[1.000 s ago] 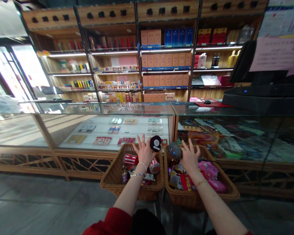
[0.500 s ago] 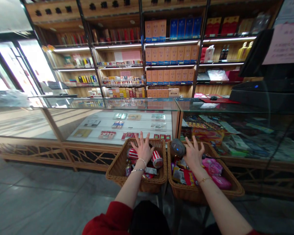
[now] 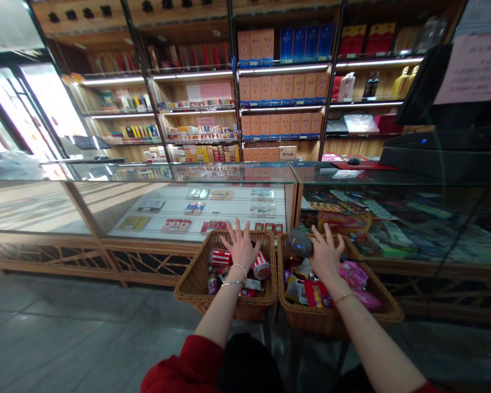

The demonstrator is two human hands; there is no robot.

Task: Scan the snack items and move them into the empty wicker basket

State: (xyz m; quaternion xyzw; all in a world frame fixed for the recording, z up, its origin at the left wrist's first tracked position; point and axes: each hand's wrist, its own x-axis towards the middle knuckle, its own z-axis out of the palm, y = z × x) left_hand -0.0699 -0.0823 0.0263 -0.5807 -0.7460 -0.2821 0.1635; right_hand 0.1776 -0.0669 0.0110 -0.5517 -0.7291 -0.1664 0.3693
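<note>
My left hand (image 3: 241, 248) is spread, palm down, above the left wicker basket (image 3: 188, 275), with nothing held. Under and beside it lie a red-and-white striped can (image 3: 221, 257), a second striped container (image 3: 262, 267) and a small bottle (image 3: 212, 283). My right hand (image 3: 326, 255) has its fingers apart over the right wicker basket (image 3: 388, 305). Just left of its fingers is a dark scanner (image 3: 299, 242) with a blue light; whether the hand touches it, I cannot tell. Pink packages (image 3: 354, 274) and a red packet (image 3: 316, 293) lie in that basket.
A glass display counter (image 3: 180, 174) runs behind the baskets, with shelves of boxes (image 3: 286, 90) beyond. On the counter at the right stand a dark monitor (image 3: 423, 82) and a black machine (image 3: 445, 155). A cable hangs down at the right.
The view has shifted slightly, and the baskets and counter appear a little further left. Both hands stay spread over the baskets, nearly in the same place.
</note>
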